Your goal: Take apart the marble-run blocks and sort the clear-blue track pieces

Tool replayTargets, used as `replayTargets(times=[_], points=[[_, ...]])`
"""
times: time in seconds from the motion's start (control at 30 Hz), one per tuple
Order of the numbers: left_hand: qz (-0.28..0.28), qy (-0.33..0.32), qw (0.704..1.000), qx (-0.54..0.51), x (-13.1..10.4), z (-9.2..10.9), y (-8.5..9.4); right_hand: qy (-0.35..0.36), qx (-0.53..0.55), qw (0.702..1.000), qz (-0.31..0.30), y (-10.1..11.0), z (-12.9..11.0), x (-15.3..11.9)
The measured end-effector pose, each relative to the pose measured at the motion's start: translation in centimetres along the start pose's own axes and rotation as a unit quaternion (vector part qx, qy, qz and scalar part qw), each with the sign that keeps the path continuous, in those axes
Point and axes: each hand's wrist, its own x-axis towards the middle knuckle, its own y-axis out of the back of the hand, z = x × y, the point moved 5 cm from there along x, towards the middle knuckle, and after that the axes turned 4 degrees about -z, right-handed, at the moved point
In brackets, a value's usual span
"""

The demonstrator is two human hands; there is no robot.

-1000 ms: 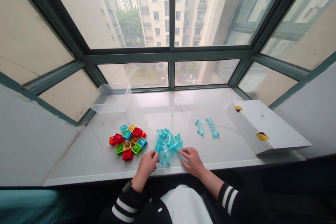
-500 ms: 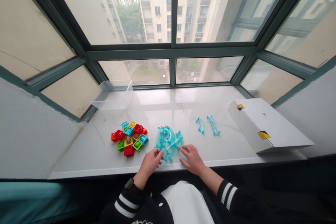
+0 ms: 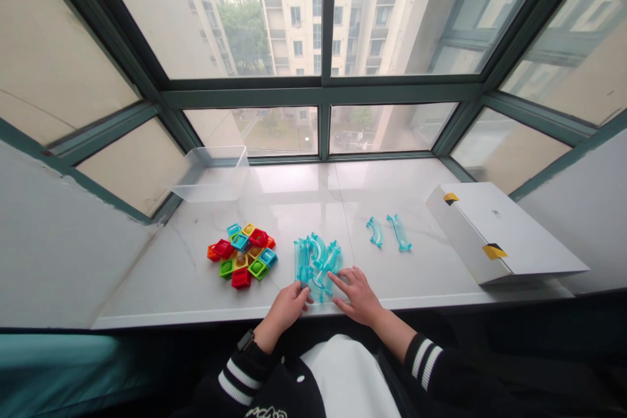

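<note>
A heap of translucent blue marble-run track pieces [image 3: 318, 255] lies on the white sill in front of me. My left hand [image 3: 290, 304] is at the near left edge of this heap, thumb and fingers pinched on one track piece [image 3: 304, 273]. On the near right side is my right hand [image 3: 360, 297], its fingers apart and the index fingertip touching the heap. Farther right, a curved track piece [image 3: 375, 232] and a longer track piece [image 3: 399, 233] lie apart from the heap.
Left of the heap sits a pile of red, yellow, green and blue plastic blocks [image 3: 241, 278]. A clear plastic bin [image 3: 213, 192] stands at the back left by the window. At the right is a white box [image 3: 509, 228] with yellow-black tabs. The sill's front edge [image 3: 196, 315] runs close to me.
My left hand has shifted slightly right and nearer to me, with the track piece in its fingers. My right index finger has moved slightly left on the heap, where a piece lies differently.
</note>
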Motion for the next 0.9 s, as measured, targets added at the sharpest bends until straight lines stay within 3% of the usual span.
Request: replayTargets(times=[0.33, 0.53, 0.7, 0.9], points=[[0.004, -0.056, 0.996, 0.063, -0.3, 1.1, 0.5, 0.003, -0.021, 1.0, 0.013, 0.2, -0.2, 0.1], [0.028, -0.039, 0.998, -0.037, 0.0, 0.8, 0.4, 0.008, -0.025, 0.999, 0.02, 0.4, -0.2, 0.1], [0.08, -0.079, 0.986, -0.123, 0.2, 1.4, 1.3, -0.005, 0.016, 0.999, 0.032, 0.2, 0.3, 0.0], [0.1, -0.09, 0.973, -0.189, -0.1, 2.4, 1.8, -0.047, 0.099, 0.99, 0.093, 0.5, 1.2, -0.4]])
